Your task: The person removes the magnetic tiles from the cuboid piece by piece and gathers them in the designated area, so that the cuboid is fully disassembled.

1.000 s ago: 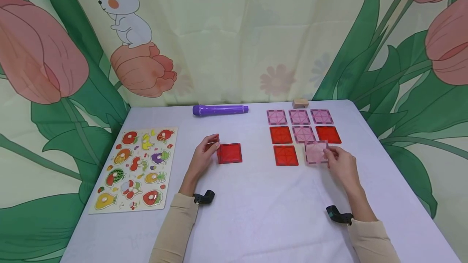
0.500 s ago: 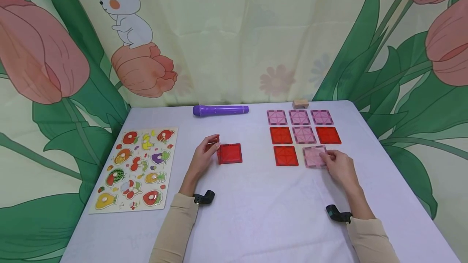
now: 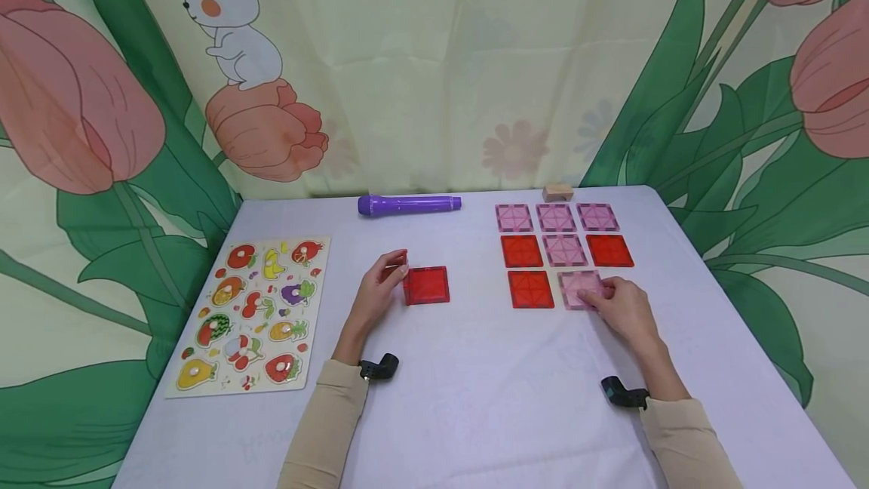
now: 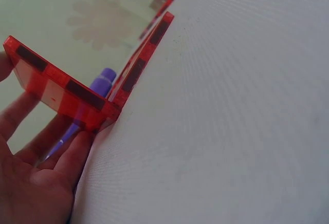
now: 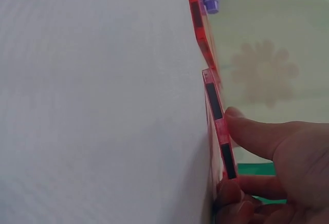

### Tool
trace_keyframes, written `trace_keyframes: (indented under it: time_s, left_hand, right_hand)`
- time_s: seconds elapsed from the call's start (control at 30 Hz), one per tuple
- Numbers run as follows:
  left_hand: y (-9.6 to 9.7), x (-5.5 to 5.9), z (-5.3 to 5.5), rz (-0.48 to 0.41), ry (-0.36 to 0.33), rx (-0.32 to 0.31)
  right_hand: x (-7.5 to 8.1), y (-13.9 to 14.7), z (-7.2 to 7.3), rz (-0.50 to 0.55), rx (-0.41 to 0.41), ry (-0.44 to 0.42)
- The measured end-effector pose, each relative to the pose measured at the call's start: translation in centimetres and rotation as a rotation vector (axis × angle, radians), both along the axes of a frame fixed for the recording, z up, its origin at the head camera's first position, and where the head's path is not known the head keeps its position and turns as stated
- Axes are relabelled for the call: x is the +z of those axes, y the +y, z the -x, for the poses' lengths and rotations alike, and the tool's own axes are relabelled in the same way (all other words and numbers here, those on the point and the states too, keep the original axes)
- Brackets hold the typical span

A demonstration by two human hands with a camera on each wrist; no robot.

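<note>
My left hand grips a red magnetic tile that stands up on edge. Its lower edge meets a second red magnetic tile lying flat on the table; in the left wrist view the two form an open angle. On the other side, my right hand pinches a pink magnetic tile by its right edge, thumb on its upper face. That pink tile is slightly tilted in the right wrist view, close over the cloth. Just left of it lies a flat red tile.
Behind the pink tile are rows of pink tiles and red tiles, with a small wooden block beyond. A purple toy microphone lies at the table's back. A fruit puzzle board lies at the left.
My right hand has moved a little left and lowered the pink tile into line beside the front red tile. The left hand and its red tile have stayed in place.
</note>
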State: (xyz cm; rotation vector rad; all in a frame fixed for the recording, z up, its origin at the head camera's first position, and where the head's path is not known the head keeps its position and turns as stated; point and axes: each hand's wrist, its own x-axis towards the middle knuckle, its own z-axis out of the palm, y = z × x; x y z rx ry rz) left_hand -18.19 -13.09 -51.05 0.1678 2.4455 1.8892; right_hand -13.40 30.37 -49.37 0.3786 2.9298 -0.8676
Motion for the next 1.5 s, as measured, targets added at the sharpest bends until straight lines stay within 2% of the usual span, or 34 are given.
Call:
trace_keyframes:
  time_s: [0.07, 0.13, 0.3, 0.4, 0.7, 0.93, 1.13, 1.23, 1.37, 1.5]
  left_hand:
    - [0.2, 1.0, -0.5, 0.011, -0.013, -0.001]
    - [0.3, 1.5, -0.7, 0.022, -0.02, -0.001]
    - [0.0, -0.3, 0.3, 0.029, -0.025, 0.006]
    - [-0.2, -1.0, 0.7, 0.019, -0.017, 0.011]
    - [-0.4, -1.5, 0.6, -0.015, 0.028, 0.001]
    - [-0.4, -1.6, 0.7, -0.001, 0.049, 0.003]
    - [-0.4, -1.7, 0.7, -0.001, 0.041, 0.01]
    - [-0.4, -1.6, 0.7, -0.001, 0.041, 0.01]
    - [-0.4, -1.7, 0.7, 0.0, 0.037, 0.012]
    - [-0.4, -1.6, 0.7, -0.007, 0.033, 0.01]
  right_hand:
    - [0.0, -0.1, 0.1, -0.008, 0.004, 0.008]
    - [0.0, -0.2, 0.2, -0.019, 0.006, 0.015]
    - [-0.1, -0.4, 0.4, -0.031, -0.005, 0.016]
    - [-0.1, -0.6, 0.5, -0.029, -0.004, 0.012]
    - [0.8, -0.5, 0.5, -0.001, -0.023, -0.048]
    - [3.1, -2.1, 1.2, 0.021, -0.019, -0.002]
    - [4.8, -4.9, 2.5, 0.039, 0.025, 0.02]
    - [5.3, -6.4, 3.1, 0.069, 0.074, 0.043]
    - [5.7, -8.5, 4.0, 0.093, 0.153, 0.073]
    - [5.9, -10.6, 4.9, 0.083, 0.212, 0.062]
